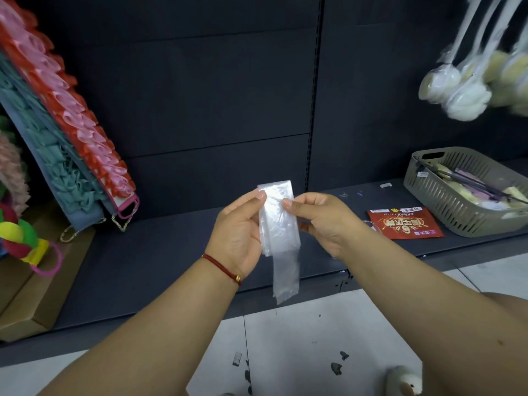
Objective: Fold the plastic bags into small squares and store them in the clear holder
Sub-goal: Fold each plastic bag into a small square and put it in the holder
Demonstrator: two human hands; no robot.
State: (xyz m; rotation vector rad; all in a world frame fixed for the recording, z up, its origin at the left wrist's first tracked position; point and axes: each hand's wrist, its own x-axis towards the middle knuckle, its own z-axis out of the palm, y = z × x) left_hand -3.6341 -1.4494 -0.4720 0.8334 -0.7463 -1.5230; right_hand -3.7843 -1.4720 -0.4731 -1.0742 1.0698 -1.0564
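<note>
Both hands are raised over the edge of a dark shelf [171, 252], holding one clear plastic bag [278, 224] between them. The left hand [240, 232] grips the bag's left edge, thumb tip pressed on the upper corner and fingers curled behind. The right hand [320, 221] pinches the right edge near the top, thumb in front. The two hands are close, with only the width of the strip between them.

The bag has already been folded lengthwise into a narrow strip. Its upper part looks doubled and more opaque, and a thinner single tail hangs below the hands, loose. So, as I judge it, the narrowing is done and the folding down into a small square has barely begun or is about halfway; the hanging tail must still be folded up.

No clear holder can be made out anywhere, so storing is plainly still to come, and I cannot tell how many bags are already done or remain.

Past the right hand, on the shelf, lies a red packet [403, 222], and beyond it a grey basket [445, 207] with mixed items. Far beyond the left hand hang ruffled cloths [71, 115] in red, pink and teal.
</note>
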